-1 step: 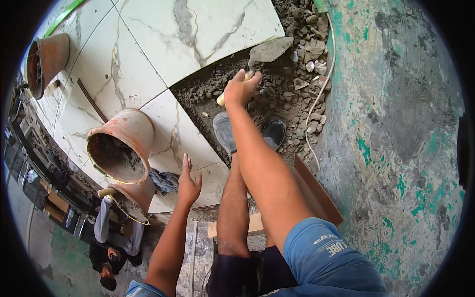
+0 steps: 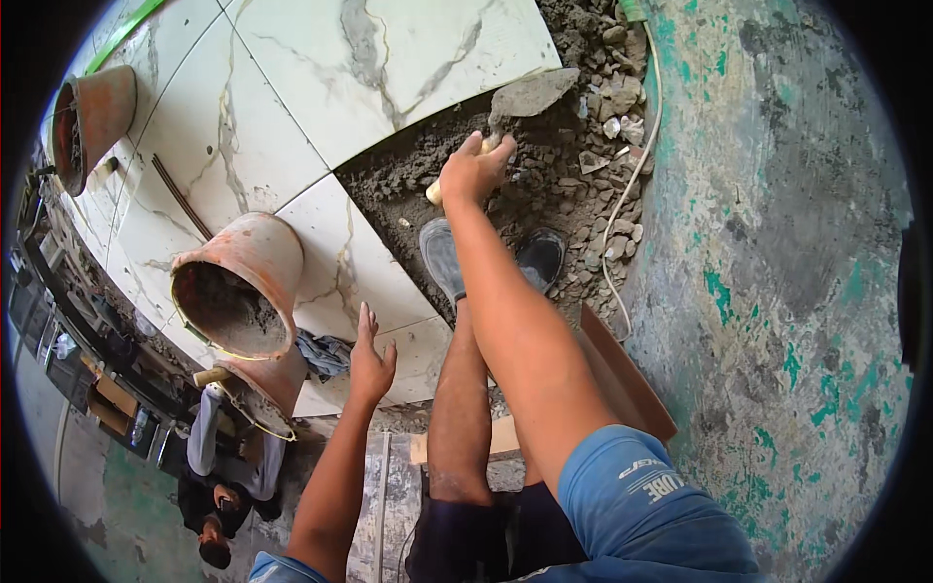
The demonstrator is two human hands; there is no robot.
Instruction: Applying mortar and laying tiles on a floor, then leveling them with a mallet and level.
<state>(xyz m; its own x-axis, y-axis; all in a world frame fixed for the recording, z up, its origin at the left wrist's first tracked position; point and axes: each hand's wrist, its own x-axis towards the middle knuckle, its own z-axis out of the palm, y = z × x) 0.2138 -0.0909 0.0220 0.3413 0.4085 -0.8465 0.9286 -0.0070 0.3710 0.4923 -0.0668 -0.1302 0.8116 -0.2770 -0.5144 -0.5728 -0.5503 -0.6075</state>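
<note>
The person's right hand (image 2: 473, 173) gripped the pale handle of a trowel (image 2: 535, 94), fingers wrapped around it and thumb pointing forward. The trowel's grey, dusty blade lay beside the near right corner of the largest white tile (image 2: 321, 58); whether it touched that tile could not be told. Under the hand was a bed of dark, crumbly grit (image 2: 394, 185), bordered by the tiles' edges.

The left hand (image 2: 372, 360) hung free over the tiled floor (image 2: 340, 262), near its lower edge, fingers extended and thumb held apart.

Just below the right hand were the person's two dark shoes, the left one (image 2: 440, 255) by the tile edge and the right one (image 2: 540, 260) beside a strip of broken rubble (image 2: 617, 97). A pale cable (image 2: 610, 219) curved along that rubble, next to a worn grey wall (image 2: 777, 243) with flecks of green paint.

To the left of the left hand, a crumpled grey-blue cloth (image 2: 326, 352) lay near the floor's lower edge, beside a worn orange bucket (image 2: 262, 243) with grey material inside. A second bucket (image 2: 282, 379) sat just below that one, and a third (image 2: 109, 107) stood near the floor's far left edge. Two thin rods (image 2: 182, 199) lay between them on the tiles. Farther off, at lower left, another person (image 2: 219, 505) in dark clothing was in view.
</note>
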